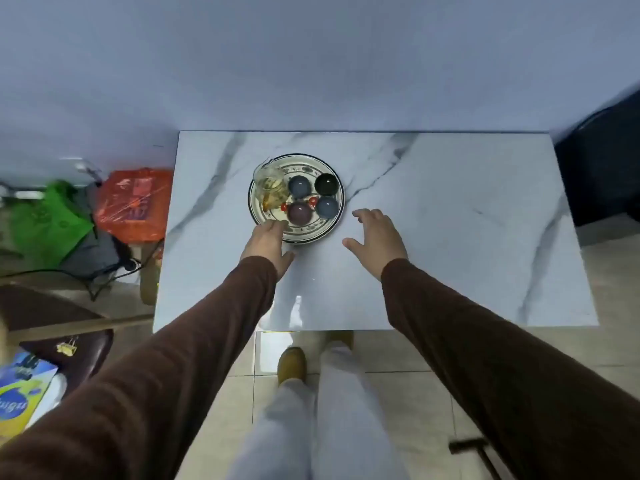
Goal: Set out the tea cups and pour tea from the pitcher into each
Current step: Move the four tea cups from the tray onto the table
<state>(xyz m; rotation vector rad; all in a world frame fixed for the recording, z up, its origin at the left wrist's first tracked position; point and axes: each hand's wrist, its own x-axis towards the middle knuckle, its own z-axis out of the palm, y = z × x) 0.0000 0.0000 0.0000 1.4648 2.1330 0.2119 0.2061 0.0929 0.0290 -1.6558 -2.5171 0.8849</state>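
The left hand [266,242] has relaxed fingers touching the near rim of the plate [304,237]. The right hand [377,237] is spread open just right of it. Pitcher [272,187] and four cups [299,186] stand beyond the fingers.

Left hand [268,242] covers the near-left rim of the plate [330,169]; contact can't be confirmed. Small red items [312,201] between the cups are too small to identify. Pitcher [270,186] is glass, so its outline and tea level are unclear. Bags [133,206] left of the tabletop [450,220] blurred. Box [17,400] cut by left edge, print unreadable.
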